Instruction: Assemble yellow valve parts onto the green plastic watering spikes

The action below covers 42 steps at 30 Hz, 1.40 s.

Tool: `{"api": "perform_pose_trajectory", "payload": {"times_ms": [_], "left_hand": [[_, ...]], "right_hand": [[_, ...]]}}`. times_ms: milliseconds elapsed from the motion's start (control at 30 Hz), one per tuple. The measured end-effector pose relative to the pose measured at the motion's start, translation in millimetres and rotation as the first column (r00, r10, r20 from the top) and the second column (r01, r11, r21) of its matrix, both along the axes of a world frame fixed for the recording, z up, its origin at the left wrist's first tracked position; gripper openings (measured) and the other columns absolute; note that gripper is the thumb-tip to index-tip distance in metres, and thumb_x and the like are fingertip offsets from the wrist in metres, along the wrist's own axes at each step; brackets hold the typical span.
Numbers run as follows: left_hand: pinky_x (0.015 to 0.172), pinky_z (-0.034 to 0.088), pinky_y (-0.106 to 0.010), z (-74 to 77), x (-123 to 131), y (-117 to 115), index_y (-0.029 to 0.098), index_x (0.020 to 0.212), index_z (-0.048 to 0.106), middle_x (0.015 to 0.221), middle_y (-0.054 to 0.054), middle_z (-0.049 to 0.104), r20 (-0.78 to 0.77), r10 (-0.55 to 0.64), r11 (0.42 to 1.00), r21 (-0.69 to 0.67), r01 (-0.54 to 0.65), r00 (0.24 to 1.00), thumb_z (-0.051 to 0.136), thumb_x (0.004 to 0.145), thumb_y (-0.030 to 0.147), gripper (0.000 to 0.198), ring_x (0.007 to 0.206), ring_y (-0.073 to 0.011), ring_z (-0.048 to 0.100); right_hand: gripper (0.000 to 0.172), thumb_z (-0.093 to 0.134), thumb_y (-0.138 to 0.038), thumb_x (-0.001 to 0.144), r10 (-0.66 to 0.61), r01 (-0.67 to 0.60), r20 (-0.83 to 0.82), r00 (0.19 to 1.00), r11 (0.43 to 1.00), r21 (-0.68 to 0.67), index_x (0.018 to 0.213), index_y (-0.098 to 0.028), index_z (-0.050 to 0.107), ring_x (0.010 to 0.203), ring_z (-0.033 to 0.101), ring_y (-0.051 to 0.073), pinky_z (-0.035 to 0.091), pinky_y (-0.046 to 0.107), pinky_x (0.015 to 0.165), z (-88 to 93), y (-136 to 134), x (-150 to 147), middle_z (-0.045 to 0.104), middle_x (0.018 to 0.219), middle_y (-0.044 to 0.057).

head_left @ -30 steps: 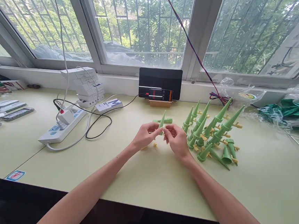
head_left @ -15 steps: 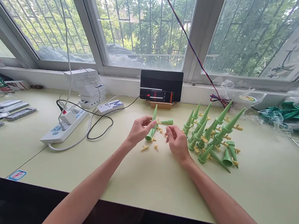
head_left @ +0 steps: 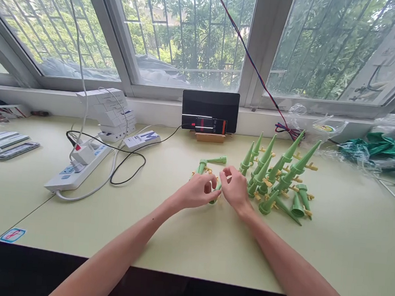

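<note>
My left hand [head_left: 197,190] is closed around a green watering spike [head_left: 218,186]; its wider end shows below my fingers, and the rest is largely hidden. Close on the right, my right hand [head_left: 234,187] is pinched beside that spike. Whatever is between its fingertips is hidden. Just behind my hands lie another green spike [head_left: 217,159] and a green piece [head_left: 202,167], with small yellow valves [head_left: 208,170] partly covered by the left hand. To the right stands a cluster of green spikes [head_left: 280,169] with yellow valves fitted, several upright and a few lying down.
A phone [head_left: 211,125] leans on a brown stand before a black panel [head_left: 210,104]. On the left are a power strip [head_left: 78,167], a looping black cable [head_left: 140,166], stacked white boxes [head_left: 107,112] and flat phone-like pieces [head_left: 14,149]. Plastic bags [head_left: 380,150] lie at the far right.
My left hand has moved right and nearer to me, bringing the spike up to my right hand. The right hand stays almost in place, still pinched. The view has shifted slightly.
</note>
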<state>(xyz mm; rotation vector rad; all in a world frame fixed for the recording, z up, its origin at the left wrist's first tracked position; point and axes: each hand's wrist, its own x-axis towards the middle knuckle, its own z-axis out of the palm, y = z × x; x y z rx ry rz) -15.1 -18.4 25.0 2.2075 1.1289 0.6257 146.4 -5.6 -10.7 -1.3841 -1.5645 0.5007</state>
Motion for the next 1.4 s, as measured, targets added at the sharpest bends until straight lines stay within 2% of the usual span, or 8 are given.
{"api": "perform_pose_trajectory", "payload": {"times_ms": [200, 367, 467, 567, 700, 833, 1067, 1400], "left_hand": [[0.051, 0.032, -0.026, -4.5, 4, -3, 0.022, 0.068, 0.045, 0.053, 0.003, 0.050, -0.055, -0.081, 0.993, 0.083, 0.085, 0.995, 0.054, 0.084, 0.032, 0.021, 0.050, -0.0118, 0.042], [0.054, 0.035, -0.025, -0.8, 2, 0, 0.020, 0.067, 0.052, 0.056, 0.002, 0.054, -0.029, -0.089, 0.989, 0.116, 0.092, 0.996, 0.056, 0.084, 0.034, 0.022, 0.053, -0.0112, 0.045], [0.054, 0.036, -0.024, 2.8, -5, 10, 0.019, 0.069, 0.057, 0.059, 0.002, 0.056, 0.065, 0.019, 0.986, 0.161, -0.029, 0.998, 0.054, 0.087, 0.036, 0.025, 0.051, -0.0096, 0.042], [0.056, 0.038, -0.025, 5.1, -17, 24, 0.019, 0.074, 0.063, 0.064, 0.001, 0.061, 0.172, 0.245, 0.939, 0.202, -0.277, 0.954, 0.052, 0.088, 0.036, 0.025, 0.052, -0.0100, 0.044], [0.063, 0.043, -0.027, 2.9, -35, 43, 0.019, 0.076, 0.068, 0.075, -0.002, 0.069, 0.108, 0.436, 0.870, 0.204, -0.449, 0.893, 0.055, 0.084, 0.031, 0.019, 0.055, -0.0117, 0.050], [0.067, 0.046, -0.028, -4.7, -48, 54, 0.021, 0.078, 0.073, 0.079, -0.003, 0.071, -0.034, 0.445, 0.889, 0.140, -0.436, 0.895, 0.058, 0.080, 0.027, 0.017, 0.061, -0.0144, 0.056], [0.066, 0.048, -0.028, -11.8, -52, 56, 0.022, 0.083, 0.077, 0.081, -0.006, 0.072, -0.084, 0.426, 0.904, 0.087, -0.419, 0.901, 0.061, 0.077, 0.031, 0.019, 0.068, -0.0176, 0.060], [0.060, 0.047, -0.027, -12.5, -51, 55, 0.020, 0.081, 0.074, 0.081, -0.007, 0.070, -0.116, 0.413, 0.910, 0.088, -0.405, 0.903, 0.062, 0.077, 0.031, 0.017, 0.066, -0.0169, 0.059]], "right_hand": [[0.011, 0.052, -0.017, 0.077, 0.061, -0.054, 0.074, 0.995, 0.995, -0.089, 0.087, -0.019, 0.058, 0.066, 0.060, 0.018, 0.045, 0.029, 0.064, -4.9, 3, 3, 0.065, 0.078, 0.004], [0.011, 0.051, -0.015, 0.075, 0.117, -0.110, 0.055, 0.992, 0.988, -0.105, 0.083, -0.019, 0.057, 0.062, 0.058, 0.016, 0.045, 0.028, 0.062, -4.3, 4, 3, 0.063, 0.072, 0.001], [0.007, 0.053, -0.017, 0.077, 0.126, -0.122, 0.050, 0.991, 0.989, -0.083, 0.083, -0.019, 0.057, 0.063, 0.059, 0.016, 0.046, 0.029, 0.064, -6.4, 5, 2, 0.063, 0.072, 0.001], [0.005, 0.056, -0.019, 0.078, 0.139, -0.136, 0.046, 0.989, 0.989, -0.060, 0.083, -0.019, 0.058, 0.064, 0.059, 0.016, 0.047, 0.030, 0.065, -8.6, 6, 1, 0.064, 0.071, 0.001], [0.004, 0.057, -0.021, 0.080, 0.148, -0.146, 0.043, 0.988, 0.988, -0.056, 0.083, -0.019, 0.058, 0.062, 0.058, 0.016, 0.048, 0.030, 0.064, -8.6, 6, 0, 0.064, 0.072, 0.002], [0.008, 0.055, -0.026, 0.084, 0.114, -0.114, 0.033, 0.993, 0.993, -0.012, 0.082, -0.019, 0.058, 0.060, 0.057, 0.016, 0.047, 0.031, 0.062, -3.7, 3, 0, 0.063, 0.072, 0.002], [0.013, 0.052, -0.029, 0.088, 0.100, -0.098, -0.025, 0.995, 0.993, 0.068, 0.083, -0.019, 0.059, 0.060, 0.056, 0.016, 0.047, 0.030, 0.059, 7.4, -1, -1, 0.066, 0.079, 0.004], [0.013, 0.052, -0.028, 0.089, 0.114, -0.111, -0.035, 0.993, 0.991, 0.080, 0.081, -0.020, 0.059, 0.059, 0.056, 0.015, 0.046, 0.029, 0.060, 8.6, -3, -2, 0.067, 0.078, 0.004]]}}
